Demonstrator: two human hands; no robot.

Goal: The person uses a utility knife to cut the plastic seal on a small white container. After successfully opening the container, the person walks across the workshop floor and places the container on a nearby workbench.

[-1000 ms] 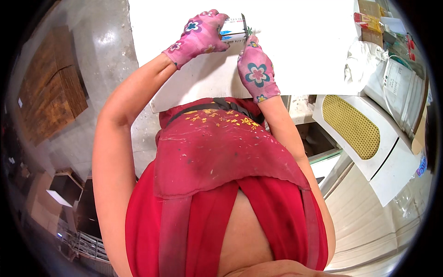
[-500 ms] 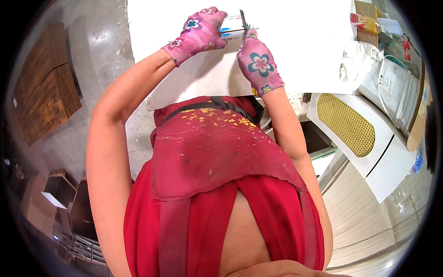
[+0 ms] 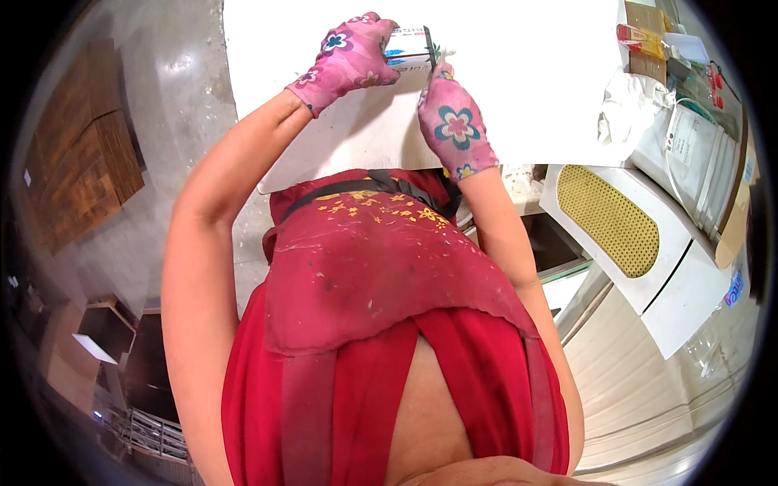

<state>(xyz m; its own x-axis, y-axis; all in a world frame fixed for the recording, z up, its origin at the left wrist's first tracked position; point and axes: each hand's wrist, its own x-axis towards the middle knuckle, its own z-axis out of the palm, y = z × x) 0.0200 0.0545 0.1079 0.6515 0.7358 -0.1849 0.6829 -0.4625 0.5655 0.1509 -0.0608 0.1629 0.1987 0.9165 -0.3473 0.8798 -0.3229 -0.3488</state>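
Observation:
A small white box with blue marks [image 3: 408,44] lies on the white tabletop [image 3: 527,89] at the far edge of the view. My left hand [image 3: 350,63], in a pink flowered glove, grips the box by its left end, thumb on the near side. Along the box's right end runs a narrow dark strip [image 3: 429,40]. My right hand [image 3: 455,123], gloved alike, is closed just right of that strip, its fingertips beside a small whitish tip [image 3: 447,53]. What its fingers pinch is mostly hidden.
At the right stand a white bucket [image 3: 693,158] and a white plastic bag [image 3: 636,101]. Near the table's right corner is a white panel with a yellow perforated pad [image 3: 608,219]. Brown boards [image 3: 89,154] are at the left, and a red apron [image 3: 381,267] covers my lap.
The dark strip stuck out past the box's far edge and now sits flush along its right end. My right hand has shifted slightly toward me; the left stays on the box.

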